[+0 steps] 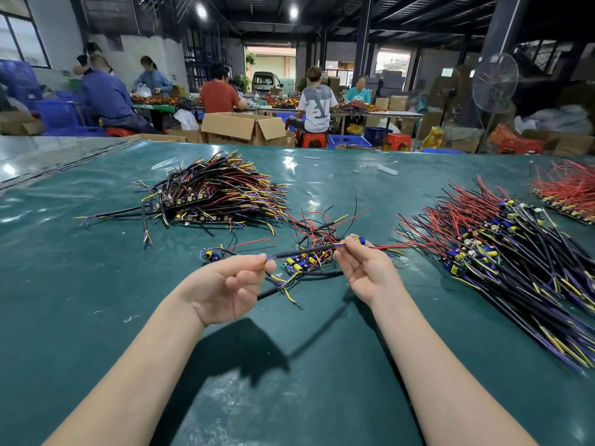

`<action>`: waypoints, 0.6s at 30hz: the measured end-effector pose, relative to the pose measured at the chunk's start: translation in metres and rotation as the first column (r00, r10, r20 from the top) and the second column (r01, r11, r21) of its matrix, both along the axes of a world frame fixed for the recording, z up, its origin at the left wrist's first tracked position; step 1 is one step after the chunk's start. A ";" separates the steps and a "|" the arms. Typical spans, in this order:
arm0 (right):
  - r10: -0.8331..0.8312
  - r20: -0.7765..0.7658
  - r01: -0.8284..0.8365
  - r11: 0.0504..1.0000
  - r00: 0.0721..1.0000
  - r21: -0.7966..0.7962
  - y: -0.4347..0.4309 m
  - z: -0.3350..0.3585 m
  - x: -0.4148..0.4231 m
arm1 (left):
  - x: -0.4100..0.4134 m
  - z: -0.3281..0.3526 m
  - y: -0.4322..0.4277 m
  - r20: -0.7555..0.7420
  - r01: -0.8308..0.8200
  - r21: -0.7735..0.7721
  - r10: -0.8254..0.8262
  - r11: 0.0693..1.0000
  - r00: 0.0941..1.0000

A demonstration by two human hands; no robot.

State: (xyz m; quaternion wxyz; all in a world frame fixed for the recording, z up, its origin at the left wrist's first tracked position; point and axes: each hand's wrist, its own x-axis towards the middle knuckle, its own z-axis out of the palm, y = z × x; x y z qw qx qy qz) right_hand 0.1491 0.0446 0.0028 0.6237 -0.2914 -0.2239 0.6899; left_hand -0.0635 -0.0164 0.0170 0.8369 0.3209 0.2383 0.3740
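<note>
Green-covered table [96,284], glossy, flecks of debris. Upper left of centre: big heap of wired boards [212,191], with black, yellow and red leads fanned out. Centre: small loose cluster [301,263], single board [211,255] just left of it. Right edge: long dark-and-red pile [502,249]. Upper right corner: red-wire batch [566,191]. Far middle: white strip [388,169].

Two ceiling lamps [201,10] burning white overhead, rest of hall dim. Daylight blowing out open doorway [270,64] at back (no detail there). Green table cover [96,284] glossy, bright glare patches scattered across far half. Hard dark shadow [244,349] on cover below forearms. Left hand [225,284], right hand [367,268] and cable [302,251] between them evenly lit, sharp. Wire pile [515,252] at right edge smeared, stretched by wide lens. Workers [317,104] at back soft.
</note>
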 end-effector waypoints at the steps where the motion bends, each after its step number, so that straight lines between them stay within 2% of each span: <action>1: 0.023 0.007 -0.023 1.000 1.000 0.015 -0.001 0.001 -0.003 | -0.002 0.001 -0.002 0.132 0.085 0.033 -0.088 0.996 0.987; 2: 0.038 0.006 -0.038 0.999 0.999 0.023 -0.002 0.002 -0.005 | -0.006 0.001 -0.004 0.196 0.099 0.062 -0.110 0.993 0.974; 3: 0.040 0.000 -0.040 0.999 0.999 0.017 -0.002 0.002 -0.007 | -0.008 0.001 -0.004 0.176 0.073 0.078 -0.086 0.994 0.981; 4: 0.028 -0.010 -0.028 1.000 1.000 -0.001 -0.002 0.001 -0.006 | -0.009 0.002 -0.003 0.102 0.035 0.077 -0.043 0.996 0.994; 5: 0.006 -0.021 -0.006 1.000 1.000 -0.024 -0.001 0.000 -0.005 | -0.010 0.002 -0.001 -0.067 -0.042 0.075 0.047 0.996 0.997; 6: -0.021 -0.031 0.019 0.999 0.999 -0.045 -0.001 -0.002 -0.002 | -0.008 0.003 -0.001 -0.298 -0.145 0.156 0.187 0.977 0.936; 7: -0.045 -0.036 0.043 0.997 0.998 -0.060 0.001 -0.004 0.000 | -0.006 0.002 -0.001 -0.483 -0.203 0.267 0.313 0.942 0.818; 8: -0.062 -0.036 0.059 0.996 0.997 -0.069 0.002 -0.004 0.003 | -0.005 0.001 0.001 -0.604 -0.203 0.344 0.382 0.917 0.699; 9: -0.071 -0.034 0.068 0.995 0.997 -0.073 0.003 -0.004 0.005 | -0.004 -0.001 0.003 -0.670 -0.175 0.373 0.395 0.911 0.629; 10: -0.074 -0.032 0.072 0.995 0.997 -0.073 0.003 -0.004 0.006 | -0.004 -0.001 0.004 -0.682 -0.158 0.366 0.380 0.917 0.625; 14: -0.063 -0.020 0.062 0.996 0.998 -0.071 0.004 -0.004 0.006 | -0.007 0.002 0.000 -0.616 0.078 0.347 0.164 0.935 0.770; 16: -0.031 -0.007 0.031 0.998 0.999 -0.062 0.003 -0.003 0.006 | -0.008 0.003 -0.004 -0.624 0.201 0.358 0.073 0.912 0.778; 18: 0.002 -0.006 -0.002 0.999 1.000 -0.053 0.002 -0.001 0.005 | -0.008 0.002 -0.003 -0.648 0.249 0.358 0.048 0.900 0.760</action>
